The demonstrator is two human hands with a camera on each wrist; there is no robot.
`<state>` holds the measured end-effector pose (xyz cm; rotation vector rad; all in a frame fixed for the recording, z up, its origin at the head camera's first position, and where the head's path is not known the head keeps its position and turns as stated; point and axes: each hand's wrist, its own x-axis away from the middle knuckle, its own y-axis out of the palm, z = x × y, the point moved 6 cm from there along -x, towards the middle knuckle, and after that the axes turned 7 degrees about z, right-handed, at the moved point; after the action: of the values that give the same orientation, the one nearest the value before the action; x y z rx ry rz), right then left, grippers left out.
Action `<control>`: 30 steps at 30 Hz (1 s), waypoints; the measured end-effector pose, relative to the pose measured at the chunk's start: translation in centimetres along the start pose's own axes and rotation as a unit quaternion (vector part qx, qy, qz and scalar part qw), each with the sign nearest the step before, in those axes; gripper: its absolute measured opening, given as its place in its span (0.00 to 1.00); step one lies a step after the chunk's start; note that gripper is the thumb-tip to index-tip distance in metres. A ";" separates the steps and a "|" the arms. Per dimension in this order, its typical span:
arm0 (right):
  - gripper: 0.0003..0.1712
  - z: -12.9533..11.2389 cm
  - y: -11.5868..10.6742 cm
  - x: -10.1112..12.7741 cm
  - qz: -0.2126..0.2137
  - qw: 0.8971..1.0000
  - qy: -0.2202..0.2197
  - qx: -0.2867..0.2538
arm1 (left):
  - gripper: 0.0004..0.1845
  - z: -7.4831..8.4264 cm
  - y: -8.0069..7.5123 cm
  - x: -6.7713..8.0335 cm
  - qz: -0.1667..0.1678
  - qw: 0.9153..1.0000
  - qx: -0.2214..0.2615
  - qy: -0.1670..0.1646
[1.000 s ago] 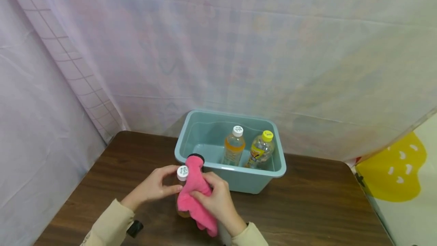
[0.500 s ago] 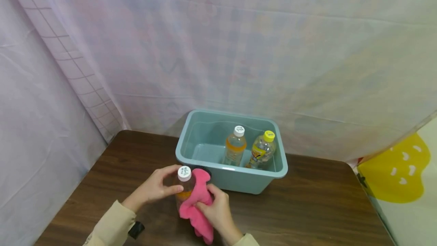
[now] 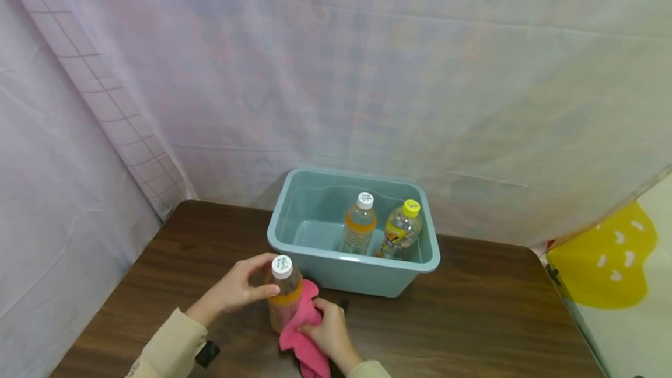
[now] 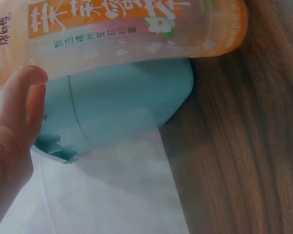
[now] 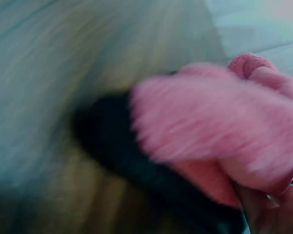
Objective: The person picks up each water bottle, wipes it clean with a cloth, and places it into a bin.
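Soft, even, shadowless light in the head view; the right wrist view is heavily motion-blurred; the left wrist view is sharp.

Three bottles [image 3: 284,294] – one tub [image 3: 299,223], one cloth [image 3: 301,331]

Teal plastic tub [image 3: 429,261]: I see it at the back of the dark wooden table [image 3: 472,319].
White-capped bottle [image 3: 359,224]: inside the tub, left of the yellow-capped bottle [image 3: 401,229].
Orange drink bottle [image 3: 283,293]: before the tub, pink cloth [image 3: 301,331] at its right.
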<state>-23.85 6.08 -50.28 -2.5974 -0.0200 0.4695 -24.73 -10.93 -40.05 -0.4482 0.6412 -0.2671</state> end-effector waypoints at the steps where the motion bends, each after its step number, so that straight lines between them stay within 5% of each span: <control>1: 0.17 0.3 0.1 0.0 -0.002 1.000 0.002 0.004 | 0.21 0.0 0.0 0.0 0.000 1.000 0.002 -0.002; 12: 0.16 -0.3 -0.2 -0.4 -0.005 1.000 -0.027 -0.014 | 0.22 -0.2 -0.2 0.0 0.001 1.000 0.001 -0.018; 24: 0.16 -7.9 -4.3 -1.9 0.068 0.993 -0.077 -0.064 | 0.22 -0.5 -0.3 0.2 -0.012 0.999 0.008 -0.046; 30: 0.16 -10.4 -4.9 -3.1 0.073 0.989 -0.118 -0.045 | 0.22 -0.6 -0.1 0.0 -0.029 0.999 0.012 -0.027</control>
<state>-22.93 5.21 -38.48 -2.6265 0.0707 0.8439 -25.08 -11.17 -40.43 -0.4499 0.5716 -0.3171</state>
